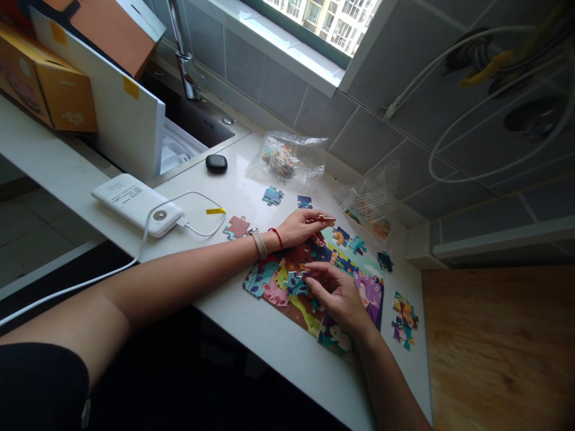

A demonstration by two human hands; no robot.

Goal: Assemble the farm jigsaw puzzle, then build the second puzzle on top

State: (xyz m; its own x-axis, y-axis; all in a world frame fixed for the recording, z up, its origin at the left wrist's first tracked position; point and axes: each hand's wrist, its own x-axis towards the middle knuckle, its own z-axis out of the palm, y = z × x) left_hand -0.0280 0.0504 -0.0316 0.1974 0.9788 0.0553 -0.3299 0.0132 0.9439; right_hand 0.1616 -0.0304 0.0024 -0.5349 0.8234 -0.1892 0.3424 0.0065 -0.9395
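Observation:
A colourful jigsaw puzzle (309,317) lies partly assembled on the white counter, with both hands over it. My left hand (296,227) is above its far side, fingers closed on a puzzle piece (327,220) seen nearly edge-on. Over the middle, my right hand (339,294) pinches another puzzle piece (300,273) between thumb and fingers. Part of the puzzle is hidden under my hands. Loose pieces lie around it: a blue piece (272,196), a reddish piece (236,227), a teal piece (357,245) and joined pieces (404,320) at the right.
Behind the puzzle lie a clear bag of pieces (283,157) and another plastic bag (375,203). A white power bank (139,203) with a cable and a black case (216,163) are to the left. Boxes (67,96) stand by the sink (175,114). A wooden board (494,347) borders the right.

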